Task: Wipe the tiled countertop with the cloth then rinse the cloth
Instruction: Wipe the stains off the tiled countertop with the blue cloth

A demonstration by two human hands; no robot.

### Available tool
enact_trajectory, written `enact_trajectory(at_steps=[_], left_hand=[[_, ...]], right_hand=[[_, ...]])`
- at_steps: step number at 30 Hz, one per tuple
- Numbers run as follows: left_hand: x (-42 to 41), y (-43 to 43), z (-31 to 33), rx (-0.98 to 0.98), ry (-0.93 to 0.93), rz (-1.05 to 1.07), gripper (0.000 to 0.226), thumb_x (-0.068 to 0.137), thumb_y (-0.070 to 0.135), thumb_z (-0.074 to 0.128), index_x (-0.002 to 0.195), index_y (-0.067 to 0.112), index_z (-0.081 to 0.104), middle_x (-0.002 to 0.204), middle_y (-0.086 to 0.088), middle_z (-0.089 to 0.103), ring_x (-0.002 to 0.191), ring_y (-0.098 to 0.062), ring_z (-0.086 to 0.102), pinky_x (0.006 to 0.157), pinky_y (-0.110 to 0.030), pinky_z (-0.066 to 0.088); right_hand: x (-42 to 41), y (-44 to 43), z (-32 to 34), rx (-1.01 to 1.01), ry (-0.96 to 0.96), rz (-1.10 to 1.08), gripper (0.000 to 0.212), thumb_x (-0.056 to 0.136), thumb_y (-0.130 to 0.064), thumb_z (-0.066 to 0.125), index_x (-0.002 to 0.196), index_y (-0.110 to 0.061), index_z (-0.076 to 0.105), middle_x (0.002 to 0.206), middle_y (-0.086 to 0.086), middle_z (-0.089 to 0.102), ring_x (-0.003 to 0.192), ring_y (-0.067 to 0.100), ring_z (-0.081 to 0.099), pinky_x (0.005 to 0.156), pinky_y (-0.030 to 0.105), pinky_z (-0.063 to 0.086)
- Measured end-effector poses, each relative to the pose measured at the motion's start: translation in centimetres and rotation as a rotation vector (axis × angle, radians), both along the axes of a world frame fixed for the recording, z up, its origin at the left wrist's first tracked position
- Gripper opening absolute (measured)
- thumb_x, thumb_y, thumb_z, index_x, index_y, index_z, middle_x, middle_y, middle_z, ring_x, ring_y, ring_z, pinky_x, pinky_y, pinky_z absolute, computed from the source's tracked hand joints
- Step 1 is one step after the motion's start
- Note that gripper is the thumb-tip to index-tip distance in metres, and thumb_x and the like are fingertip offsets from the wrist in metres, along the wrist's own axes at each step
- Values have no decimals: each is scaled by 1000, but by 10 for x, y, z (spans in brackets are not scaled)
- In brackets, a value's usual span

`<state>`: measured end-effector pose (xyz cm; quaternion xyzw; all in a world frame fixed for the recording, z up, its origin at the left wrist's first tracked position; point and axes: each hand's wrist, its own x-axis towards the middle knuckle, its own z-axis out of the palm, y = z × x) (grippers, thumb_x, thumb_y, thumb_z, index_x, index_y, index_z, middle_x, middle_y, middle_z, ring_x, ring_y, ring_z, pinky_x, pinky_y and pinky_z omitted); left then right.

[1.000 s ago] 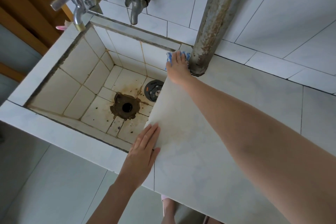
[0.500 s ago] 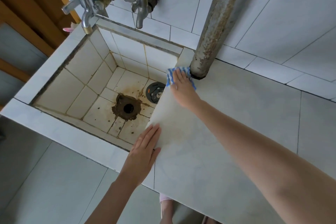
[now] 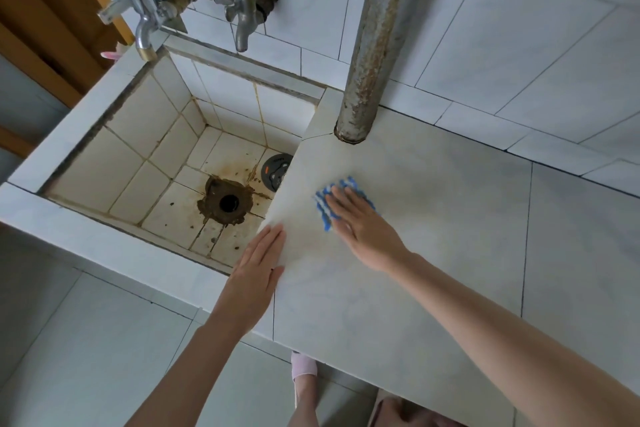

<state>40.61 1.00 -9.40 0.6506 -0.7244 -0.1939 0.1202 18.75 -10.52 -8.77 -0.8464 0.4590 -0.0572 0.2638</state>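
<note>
Striped cloth (image 3: 322, 209) under flat right grip (image 3: 363, 229)

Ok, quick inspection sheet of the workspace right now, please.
Surface: pale grey tiled countertop, faint brownish staining near the tiled sink.
Job's things: blue-and-white striped cloth flat on the countertop under the right hand.
Clutter: black round disc on the sink floor beside the stained drain hole.
Hands: right hand presses the cloth flat; left hand flat on the countertop's edge.
Cables: nothing seen.
Surroundings: rusty vertical pipe, two metal taps over the sink.
</note>
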Motion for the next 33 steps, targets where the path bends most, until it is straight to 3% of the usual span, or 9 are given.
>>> enact_trajectory(at_steps=[5,10,14,16,19,23,27,30,33], left_hand=[[0,0,-1,16,25,4,56,95,40,20,146,17,23,153,5,21,142,-9,10,115,-36,21],[-1,0,-1,3,34,8,55,95,40,21,145,17,26,152,6,24,142,-8,11,115,-33,19],[2,-1,-1,-4,44,1,55,94,37,26,144,15,28,151,6,25,141,-6,12,115,-21,10],[2,-1,0,-5,52,4,54,94,36,29,144,13,30,150,4,29,140,-6,14,114,-18,7],[2,0,1,-6,39,7,55,94,37,27,144,14,29,150,4,28,140,-6,12,114,-16,4],[1,1,0,-14,34,16,56,94,41,24,145,17,26,151,7,24,141,-6,11,115,-20,7],[-1,0,2,-11,46,30,57,93,42,23,145,20,24,151,12,19,141,-2,8,114,-28,15],[-2,1,2,-14,48,29,57,93,41,23,145,18,26,152,9,22,141,-4,11,114,-30,18],[-4,3,3,-4,58,44,58,93,42,22,145,18,27,152,8,21,141,-5,12,114,-31,20]], right_hand=[[-3,-67,-10,-30,118,-185,89,88,-57,-19,147,-4,20,156,15,14,145,36,6,119,42,4],[21,-67,-12,-84,129,-304,78,90,-53,-8,149,-10,19,158,11,11,146,33,4,117,38,0],[36,-48,-9,-149,50,-8,61,103,-33,3,137,1,41,141,23,43,132,43,36,106,51,31],[36,-23,-10,-124,12,147,59,103,-31,7,136,1,45,142,21,43,136,38,32,109,47,25],[8,13,-6,-72,0,253,55,101,-39,10,148,-14,25,157,3,16,147,21,3,119,33,4],[-42,24,-4,-82,0,352,50,103,-36,16,147,-17,29,156,-3,16,146,15,2,118,22,-3],[-67,-11,-5,-216,48,87,51,103,-35,16,138,-8,43,145,15,42,140,29,23,117,24,8],[-61,-37,-11,-305,107,-27,38,102,-12,17,122,2,45,117,24,60,121,53,44,103,53,37],[-36,-29,-13,-218,65,-178,48,100,-23,15,122,-5,53,132,22,51,128,46,39,105,52,33]])
